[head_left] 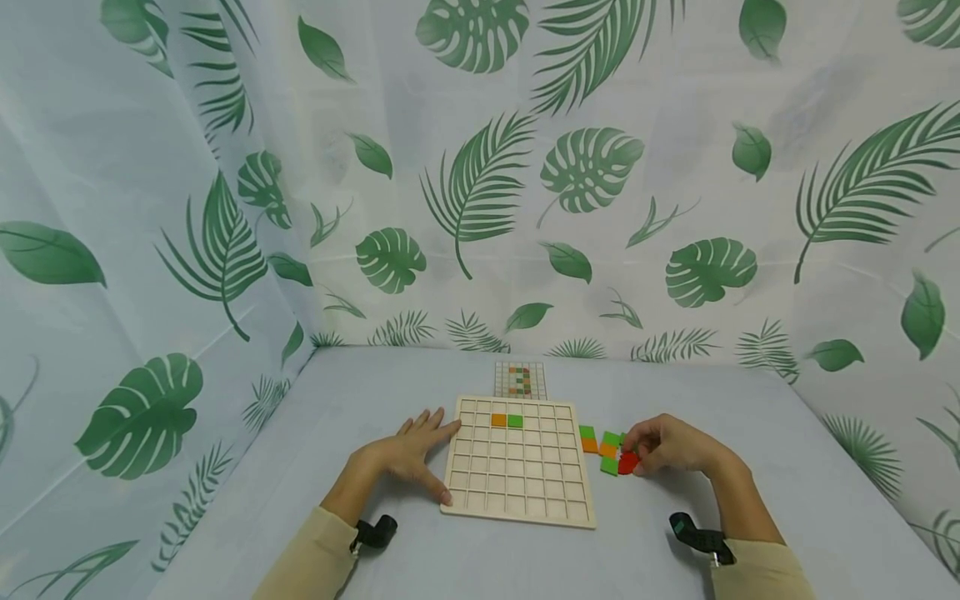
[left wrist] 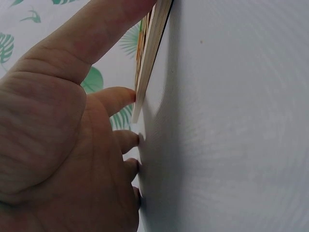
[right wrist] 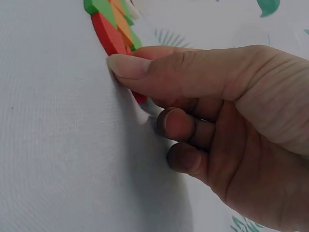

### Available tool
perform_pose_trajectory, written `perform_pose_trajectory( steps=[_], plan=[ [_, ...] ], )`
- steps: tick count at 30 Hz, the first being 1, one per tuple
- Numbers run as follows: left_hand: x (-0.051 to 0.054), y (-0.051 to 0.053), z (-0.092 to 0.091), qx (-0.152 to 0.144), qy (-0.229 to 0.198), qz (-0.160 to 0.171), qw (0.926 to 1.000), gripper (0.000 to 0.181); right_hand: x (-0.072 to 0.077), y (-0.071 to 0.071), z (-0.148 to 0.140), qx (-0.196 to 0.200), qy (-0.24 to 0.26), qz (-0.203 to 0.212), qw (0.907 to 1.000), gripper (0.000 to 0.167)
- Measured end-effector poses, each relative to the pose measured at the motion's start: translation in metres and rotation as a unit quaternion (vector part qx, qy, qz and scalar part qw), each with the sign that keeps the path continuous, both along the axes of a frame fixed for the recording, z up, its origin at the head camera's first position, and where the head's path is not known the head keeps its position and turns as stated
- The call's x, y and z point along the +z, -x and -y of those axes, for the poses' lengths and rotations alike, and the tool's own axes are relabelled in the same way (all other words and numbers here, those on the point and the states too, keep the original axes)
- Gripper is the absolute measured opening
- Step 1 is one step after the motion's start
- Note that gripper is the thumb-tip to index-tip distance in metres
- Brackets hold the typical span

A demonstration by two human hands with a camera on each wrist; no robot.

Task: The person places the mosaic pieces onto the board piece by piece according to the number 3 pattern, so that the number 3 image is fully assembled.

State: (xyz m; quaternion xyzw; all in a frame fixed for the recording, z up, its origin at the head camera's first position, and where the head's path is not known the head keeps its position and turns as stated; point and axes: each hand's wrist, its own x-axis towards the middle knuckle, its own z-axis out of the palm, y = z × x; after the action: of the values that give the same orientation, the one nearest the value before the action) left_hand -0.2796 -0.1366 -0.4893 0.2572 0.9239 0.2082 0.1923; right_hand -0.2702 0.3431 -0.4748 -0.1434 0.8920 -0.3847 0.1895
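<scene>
A wooden grid board lies on the table, with an orange tile and a green tile side by side in its upper part. The left hand rests spread at the board's left edge, thumb and index finger touching it; the left wrist view shows this hand against the board's side. Right of the board, the right hand has thumb and fingertips at red pieces. In the right wrist view the right hand pinches a red piece, mostly covered, beside another red piece.
A small printed grid card with coloured squares lies behind the board. Loose green and orange tiles lie between the board and the right hand. A leaf-patterned curtain stands behind and left of the table.
</scene>
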Motion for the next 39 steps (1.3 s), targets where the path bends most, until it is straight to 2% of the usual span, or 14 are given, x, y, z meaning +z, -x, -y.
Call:
perform_pose_trajectory(
  steps=[10, 21, 36, 39],
  plan=[
    [0.003, -0.001, 0.000, -0.003, -0.005, 0.003, 1.0000, 0.126, 0.000, -0.002, -0.001, -0.006, -0.008, -0.005, 0.9999, 0.021],
    [0.001, -0.001, 0.001, 0.001, -0.005, 0.004, 1.0000, 0.126, -0.001, -0.003, -0.007, -0.020, -0.010, -0.008, 0.9997, 0.025],
    [0.003, -0.003, 0.001, 0.003, -0.009, 0.006, 0.9999, 0.127, -0.002, 0.000, -0.008, -0.011, 0.000, -0.008, 0.9999, 0.031],
    [0.003, -0.002, 0.001, 0.003, -0.010, 0.006, 0.9999, 0.127, -0.002, -0.001, -0.009, -0.024, 0.000, -0.013, 0.9996, 0.028]
  ],
)
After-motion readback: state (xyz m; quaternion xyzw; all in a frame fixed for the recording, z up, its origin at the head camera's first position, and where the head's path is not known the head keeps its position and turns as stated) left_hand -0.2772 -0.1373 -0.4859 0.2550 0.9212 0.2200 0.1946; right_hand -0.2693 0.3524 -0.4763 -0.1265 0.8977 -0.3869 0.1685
